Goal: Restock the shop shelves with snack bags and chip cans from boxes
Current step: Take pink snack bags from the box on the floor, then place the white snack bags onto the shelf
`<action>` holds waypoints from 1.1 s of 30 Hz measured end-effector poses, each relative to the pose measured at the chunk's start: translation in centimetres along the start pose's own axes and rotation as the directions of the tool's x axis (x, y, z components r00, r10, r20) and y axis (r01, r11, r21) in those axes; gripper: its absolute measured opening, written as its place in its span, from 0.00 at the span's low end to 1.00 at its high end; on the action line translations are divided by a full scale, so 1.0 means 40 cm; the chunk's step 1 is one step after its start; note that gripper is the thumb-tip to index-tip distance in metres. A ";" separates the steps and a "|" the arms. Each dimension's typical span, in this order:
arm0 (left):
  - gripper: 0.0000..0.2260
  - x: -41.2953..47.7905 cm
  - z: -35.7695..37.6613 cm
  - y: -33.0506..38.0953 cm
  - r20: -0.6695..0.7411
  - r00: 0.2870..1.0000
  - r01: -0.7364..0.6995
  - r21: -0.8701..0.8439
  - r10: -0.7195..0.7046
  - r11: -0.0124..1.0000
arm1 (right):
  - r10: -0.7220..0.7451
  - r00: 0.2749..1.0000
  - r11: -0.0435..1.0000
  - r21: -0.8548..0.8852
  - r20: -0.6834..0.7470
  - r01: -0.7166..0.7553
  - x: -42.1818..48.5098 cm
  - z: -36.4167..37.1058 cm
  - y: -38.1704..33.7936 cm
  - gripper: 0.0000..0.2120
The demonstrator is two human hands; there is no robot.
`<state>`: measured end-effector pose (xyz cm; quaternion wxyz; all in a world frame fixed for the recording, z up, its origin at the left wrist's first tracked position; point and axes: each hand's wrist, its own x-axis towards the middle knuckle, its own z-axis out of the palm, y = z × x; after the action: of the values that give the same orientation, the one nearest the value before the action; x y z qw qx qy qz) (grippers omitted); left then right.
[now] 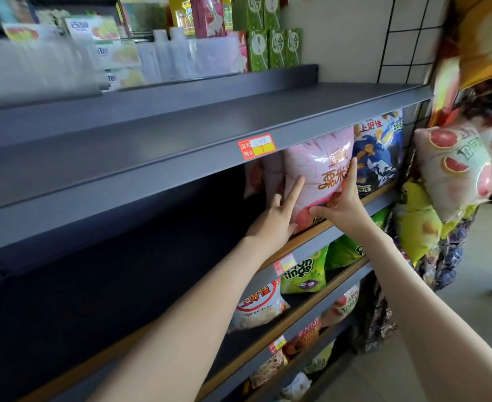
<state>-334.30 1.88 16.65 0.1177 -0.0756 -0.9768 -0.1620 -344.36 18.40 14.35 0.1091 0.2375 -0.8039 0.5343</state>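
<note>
- Flat, straight fingers of left hand and right hand pressed the pink snack bag, neither curled round it.
- It stood just left of the blue bag, touching.
- It looked light, puffy, slippery; best held by both side edges.

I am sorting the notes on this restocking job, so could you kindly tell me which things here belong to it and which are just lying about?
Part of the job: pink snack bag, pressed by left hand and right hand; blue snack bag beside it; green snack bags below.
Just about: green cartons on top; price label; grapefruit bags hanging at the right.
</note>
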 end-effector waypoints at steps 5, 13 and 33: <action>0.41 0.013 0.027 0.030 0.011 0.999 0.047 -0.095 -0.046 0.994 | 0.019 1.000 0.998 0.054 0.010 -0.020 0.017 -0.016 0.033 0.71; 0.39 0.011 0.011 0.007 0.006 0.997 0.081 -0.168 -0.081 0.982 | 0.049 0.996 0.998 -0.030 -0.077 -0.051 0.014 0.008 -0.001 0.66; 0.27 -0.267 -0.072 -0.043 -0.126 0.953 0.245 -0.218 -0.276 0.945 | -0.335 0.873 0.935 -0.242 -0.356 0.260 -0.209 0.195 -0.173 0.33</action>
<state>-323.77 -1.85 16.09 0.1623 0.0559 -0.9449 -0.2788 -333.06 11.33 13.20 0.3703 0.2358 -0.7658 0.4698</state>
